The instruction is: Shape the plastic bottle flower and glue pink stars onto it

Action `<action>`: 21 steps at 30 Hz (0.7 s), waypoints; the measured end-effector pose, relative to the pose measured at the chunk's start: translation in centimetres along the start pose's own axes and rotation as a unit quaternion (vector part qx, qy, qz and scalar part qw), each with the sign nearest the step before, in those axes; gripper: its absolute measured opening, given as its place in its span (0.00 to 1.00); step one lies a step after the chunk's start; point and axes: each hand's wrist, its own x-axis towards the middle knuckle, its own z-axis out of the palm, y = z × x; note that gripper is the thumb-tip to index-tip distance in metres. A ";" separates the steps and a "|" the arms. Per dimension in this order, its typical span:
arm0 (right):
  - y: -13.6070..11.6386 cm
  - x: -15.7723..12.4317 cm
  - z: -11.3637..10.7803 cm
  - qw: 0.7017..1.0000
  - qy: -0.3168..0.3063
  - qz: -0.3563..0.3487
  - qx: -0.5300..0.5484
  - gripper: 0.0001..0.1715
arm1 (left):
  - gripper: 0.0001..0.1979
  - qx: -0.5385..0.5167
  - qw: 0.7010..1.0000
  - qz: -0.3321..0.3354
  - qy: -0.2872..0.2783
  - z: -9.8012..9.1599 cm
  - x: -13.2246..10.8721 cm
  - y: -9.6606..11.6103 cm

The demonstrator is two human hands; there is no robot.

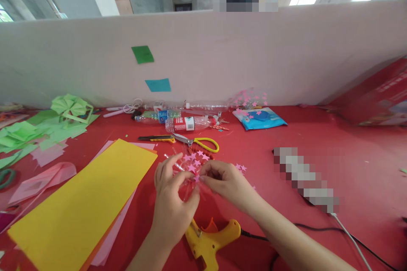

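A clear plastic piece cut into thin strips (178, 164), dotted with pink paper stars (192, 156), is between my hands above the red table. My left hand (173, 194) curls around its near side, thumb and forefinger bent toward one star. From the right, my right hand (227, 182) pinches a pink star (197, 178) at the edge of the plastic. Just below my hands lies a yellow hot glue gun (211, 241), its nozzle partly hidden by my left hand. Loose pink stars (241, 167) rest right of my right hand.
Yellow-handled scissors (208, 145) and a utility knife (157, 138) lie beyond my hands, before plastic bottles (190, 123) and a wipes packet (263, 119). Yellow paper (85, 203) and green scraps (22, 135) cover the left. A black cord (313, 228) runs right. A white partition (203, 55) stands behind.
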 end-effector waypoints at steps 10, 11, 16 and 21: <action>0.2 0.1 0.4 1.000 0.002 0.009 -0.007 0.03 | 0.04 -0.012 1.000 0.008 0.003 0.1 0.1 -0.2; 0.3 0.0 0.4 1.000 0.006 0.005 -0.015 0.03 | 0.04 -0.010 1.000 0.010 0.005 0.1 0.1 -0.2; 0.2 -0.2 0.6 0.998 0.023 -0.015 -0.048 0.04 | 0.05 -0.008 1.000 0.014 0.010 0.0 0.2 -0.4; 0.2 -0.3 0.5 0.997 0.023 -0.021 -0.067 0.07 | 0.05 -0.016 1.000 0.011 0.009 0.0 0.3 -0.4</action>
